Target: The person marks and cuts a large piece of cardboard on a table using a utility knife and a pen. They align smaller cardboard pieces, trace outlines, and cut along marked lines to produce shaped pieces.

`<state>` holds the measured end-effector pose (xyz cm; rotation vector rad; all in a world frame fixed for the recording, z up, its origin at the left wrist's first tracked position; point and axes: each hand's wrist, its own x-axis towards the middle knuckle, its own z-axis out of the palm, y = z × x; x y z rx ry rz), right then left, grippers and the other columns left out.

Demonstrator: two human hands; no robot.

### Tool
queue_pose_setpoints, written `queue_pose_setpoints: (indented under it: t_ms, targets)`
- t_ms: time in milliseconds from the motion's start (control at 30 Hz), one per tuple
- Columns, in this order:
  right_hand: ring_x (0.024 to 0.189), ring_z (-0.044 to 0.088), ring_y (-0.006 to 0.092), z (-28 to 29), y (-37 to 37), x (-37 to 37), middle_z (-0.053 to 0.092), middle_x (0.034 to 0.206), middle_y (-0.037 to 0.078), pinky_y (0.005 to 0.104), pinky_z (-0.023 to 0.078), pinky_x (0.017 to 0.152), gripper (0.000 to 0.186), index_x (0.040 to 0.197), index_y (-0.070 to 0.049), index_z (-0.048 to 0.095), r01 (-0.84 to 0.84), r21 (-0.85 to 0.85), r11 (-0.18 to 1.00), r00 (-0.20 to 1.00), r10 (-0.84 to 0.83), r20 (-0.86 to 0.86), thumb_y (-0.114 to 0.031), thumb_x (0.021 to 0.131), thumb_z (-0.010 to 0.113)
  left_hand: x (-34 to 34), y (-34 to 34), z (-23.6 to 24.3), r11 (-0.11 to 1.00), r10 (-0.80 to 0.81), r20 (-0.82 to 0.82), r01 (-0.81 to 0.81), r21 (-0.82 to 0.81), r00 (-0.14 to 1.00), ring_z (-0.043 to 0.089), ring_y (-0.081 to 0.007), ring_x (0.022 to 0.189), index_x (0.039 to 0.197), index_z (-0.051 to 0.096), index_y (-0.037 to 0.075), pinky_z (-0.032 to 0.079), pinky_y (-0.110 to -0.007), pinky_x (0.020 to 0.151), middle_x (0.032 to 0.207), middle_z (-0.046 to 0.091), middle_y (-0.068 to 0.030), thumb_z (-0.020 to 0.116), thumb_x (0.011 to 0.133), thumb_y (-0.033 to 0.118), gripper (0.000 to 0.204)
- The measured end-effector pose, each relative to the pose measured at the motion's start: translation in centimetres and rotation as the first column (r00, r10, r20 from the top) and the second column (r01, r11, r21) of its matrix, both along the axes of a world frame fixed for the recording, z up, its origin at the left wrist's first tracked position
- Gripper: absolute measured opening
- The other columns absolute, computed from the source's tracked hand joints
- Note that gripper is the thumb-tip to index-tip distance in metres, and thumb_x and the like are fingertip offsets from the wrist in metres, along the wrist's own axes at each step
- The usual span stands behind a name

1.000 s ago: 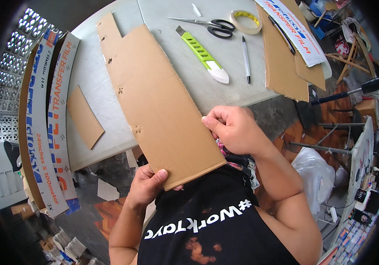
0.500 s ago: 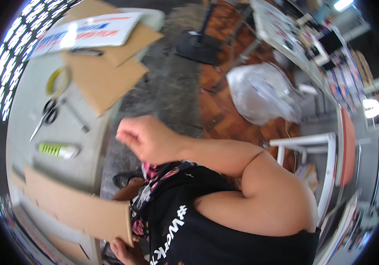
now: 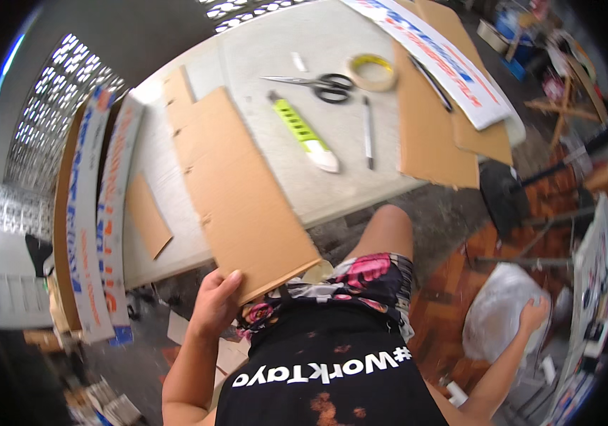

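My left hand [image 3: 219, 298] grips the near corner of a long brown cardboard strip [image 3: 236, 184], thumb on top. The strip lies slanting across the pale table [image 3: 247, 50], and its near end juts over the edge toward my lap. My right hand [image 3: 534, 312] is stretched far out to the right, its fingers curled closed. It overlaps a clear plastic bag [image 3: 499, 312] in view; whether it touches the bag or holds something, I cannot make out. Beyond the strip lie a green-and-white cutter knife [image 3: 302, 131], scissors [image 3: 329, 88], a pen [image 3: 368, 135] and a tape roll [image 3: 373, 72].
Flat cardboard sheets [image 3: 428, 142] sit at the table's right, with a black marker [image 3: 430, 84] and a printed white board [image 3: 446, 64] on them. Tall printed strips [image 3: 87, 213] stand at the left, beside a small cardboard piece [image 3: 146, 216]. A dark stand base [image 3: 499, 199] is on the floor.
The view has swung left, toward the table. My right arm has moved from in front of my body out to the right. My left hand still grips the cardboard strip.
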<state>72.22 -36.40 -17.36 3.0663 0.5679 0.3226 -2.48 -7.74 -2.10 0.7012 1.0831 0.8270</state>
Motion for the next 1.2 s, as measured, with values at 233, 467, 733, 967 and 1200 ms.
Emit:
queue_pose_setpoints:
  t_ms: [233, 467, 733, 967, 1200]
  targets:
    - [0.092, 0.072, 0.028, 9.6, 20.7, -13.0, 0.074, 0.101, 0.012, 0.0369, 0.056, 0.084, 0.012, 0.103, 0.001, 0.072, -0.679, 0.497, 0.54, 0.726, 0.59, 0.352, -0.01, 0.101, 0.068, 0.8, -2.1, -1.6, 0.997, 0.041, 0.166, -0.029, -0.071, 0.985, 0.071, -0.0239, 0.105, 0.135, 0.058, -0.003, 0.058, -0.04, 0.089, 0.12, 0.07, -0.0151, 0.063, 0.106, 0.026, 0.042]
    - [0.094, 0.071, 0.0305, 17.9, 34.6, -27.6, 0.073, 0.102, 0.016, 0.0381, 0.055, 0.088, 0.005, 0.101, 0.003, 0.069, -0.858, 0.514, 0.007, 0.261, 0.867, 0.424, 0.003, 0.095, 0.068, -1.9, -2.0, -1.8, 0.991, -0.118, 0.063, 0.121, -0.049, 0.991, 0.059, -0.0099, 0.081, 0.126, 0.066, -0.002, 0.046, -0.026, 0.072, 0.101, 0.071, -0.0045, 0.062, 0.108, 0.029, 0.035]
    - [0.09, 0.068, 0.0333, 19.8, 41.3, -39.2, 0.07, 0.099, 0.014, 0.0411, 0.054, 0.08, 0.016, 0.096, -0.001, 0.068, -0.798, 0.487, -0.356, -0.159, 0.903, 0.4, 0.005, 0.082, 0.074, -3.0, -2.5, -1.9, 0.985, -0.16, 0.112, 0.167, -0.048, 0.981, 0.063, -0.0122, 0.102, 0.132, 0.064, -0.003, 0.051, -0.03, 0.091, 0.115, 0.071, -0.0055, 0.064, 0.107, 0.028, 0.04]
    - [0.096, 0.067, 0.0343, 19.6, 43.1, -41.1, 0.07, 0.104, 0.014, 0.0435, 0.054, 0.085, 0.015, 0.096, -0.001, 0.068, -0.818, 0.479, -0.317, -0.148, 0.922, 0.358, 0.001, 0.083, 0.074, -3.4, -2.3, -1.5, 0.994, -0.111, 0.079, 0.11, 0.016, 0.991, 0.065, -0.0127, 0.101, 0.134, 0.063, -0.004, 0.052, -0.031, 0.092, 0.115, 0.071, -0.0056, 0.062, 0.108, 0.023, 0.037]
    - [0.107, 0.065, 0.0366, 20.6, 43.4, -36.4, 0.069, 0.11, 0.017, 0.0459, 0.051, 0.096, 0.014, 0.102, 0.0, 0.069, -0.914, 0.381, -0.141, -0.024, 0.955, 0.295, -0.004, 0.088, 0.072, -3.8, -1.9, -2.1, 1.0, -0.001, 0.061, 0.0, 0.008, 0.998, 0.065, -0.0114, 0.09, 0.133, 0.063, -0.005, 0.053, -0.028, 0.081, 0.108, 0.073, -0.008, 0.058, 0.11, 0.025, 0.038]
